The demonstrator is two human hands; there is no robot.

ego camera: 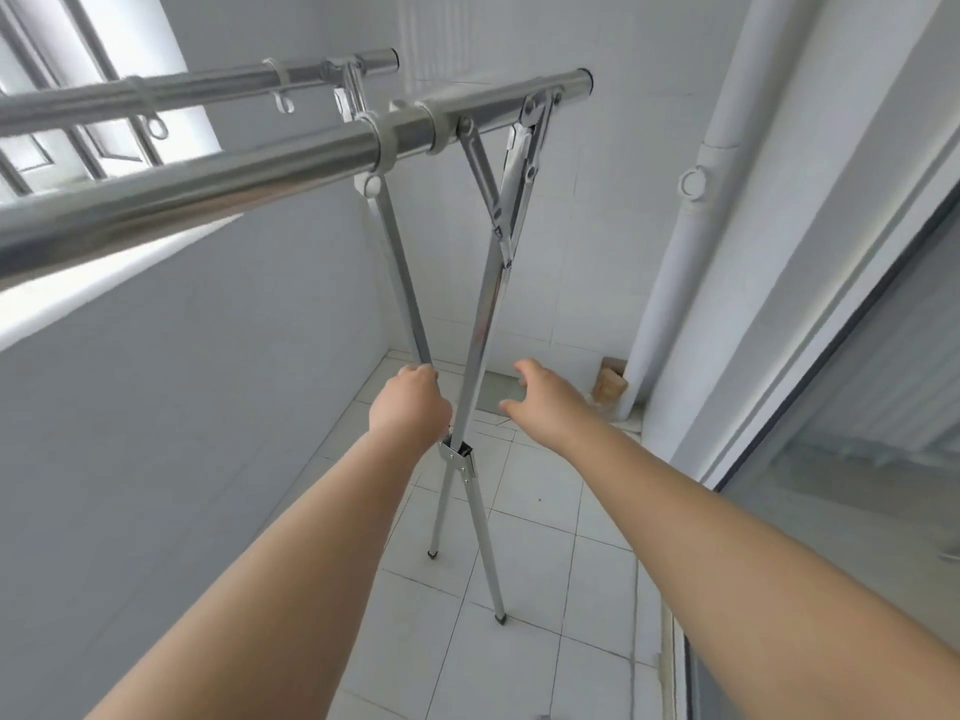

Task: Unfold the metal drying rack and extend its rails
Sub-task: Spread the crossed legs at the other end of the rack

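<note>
The metal drying rack [480, 314] stands on the tiled floor with its two legs crossed in an X at a hinge [457, 459]. Two shiny horizontal rails run from the left: the near rail [208, 184] and the far rail [182, 90], each with white plastic rings. My left hand [410, 402] is shut around the left leg just above the hinge. My right hand [540, 402] hovers open to the right of the other leg, fingers spread, touching nothing.
A low grey wall [182, 381] and window run along the left. White drain pipes [691, 200] stand in the far right corner with a small brown object [610, 384] at their foot. A sliding glass door [857, 407] lines the right side.
</note>
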